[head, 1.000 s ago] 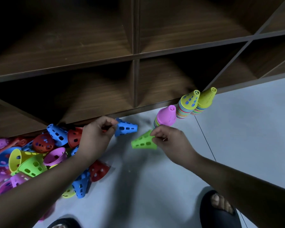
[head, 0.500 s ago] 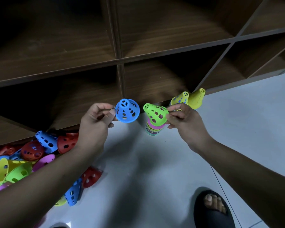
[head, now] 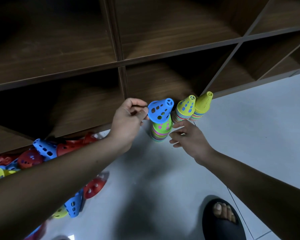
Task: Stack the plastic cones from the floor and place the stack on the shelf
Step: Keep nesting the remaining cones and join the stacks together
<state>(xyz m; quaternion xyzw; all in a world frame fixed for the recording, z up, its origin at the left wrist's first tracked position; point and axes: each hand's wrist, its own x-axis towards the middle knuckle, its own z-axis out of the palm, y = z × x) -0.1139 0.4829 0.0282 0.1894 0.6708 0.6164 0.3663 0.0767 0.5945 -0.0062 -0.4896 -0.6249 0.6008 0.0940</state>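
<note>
We pinch a blue perforated plastic cone [head: 160, 110] in our left hand [head: 128, 118], tilted just over the green-topped cone stack [head: 160, 131] on the floor [head: 249, 135]. Our right hand [head: 189, 138] hovers beside it, fingers loose, empty. A loose cone pile [head: 38, 153] waits, and no stack is on the wooden shelf [head: 163, 58] yet.

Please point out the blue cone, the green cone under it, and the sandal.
blue cone [head: 158, 110], head view, its holed side wall.
green cone [head: 157, 128], head view, its side, left of the holes.
sandal [head: 217, 230], head view, the black strap below the toes.
</note>
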